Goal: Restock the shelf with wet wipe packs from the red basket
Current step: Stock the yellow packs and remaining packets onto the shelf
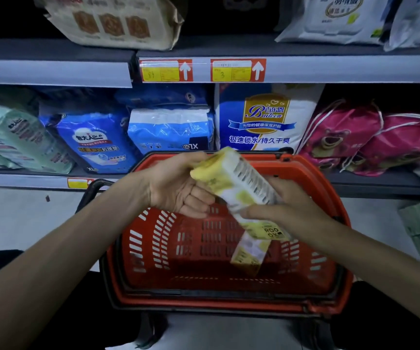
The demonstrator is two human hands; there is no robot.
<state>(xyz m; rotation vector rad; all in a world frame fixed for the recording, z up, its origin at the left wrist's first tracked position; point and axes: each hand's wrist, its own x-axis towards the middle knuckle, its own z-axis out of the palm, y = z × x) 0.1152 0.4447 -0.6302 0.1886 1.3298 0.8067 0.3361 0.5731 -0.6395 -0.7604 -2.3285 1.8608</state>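
Two hands on one yellow wet wipe pack (241,180), held tilted above red basket (229,301). Grip of left hand (176,188) curled round pack's top end; grip of right hand (290,205) clamped on lower half. Below right hand, second yellow pack (249,251) within basket outline; hanging or resting, cannot tell. Behind, shelf (305,69) with blue packages (97,140).

You held the wet wipe pack (244,183) above the basket (229,303), your left hand (176,185) at its upper end and your right hand (287,205) lower, on its right. The basket stood before the lower shelf (381,183). Packages (171,130) sat on that shelf behind it. Two price tags (166,70) sat on the upper shelf (355,69) edge above them.
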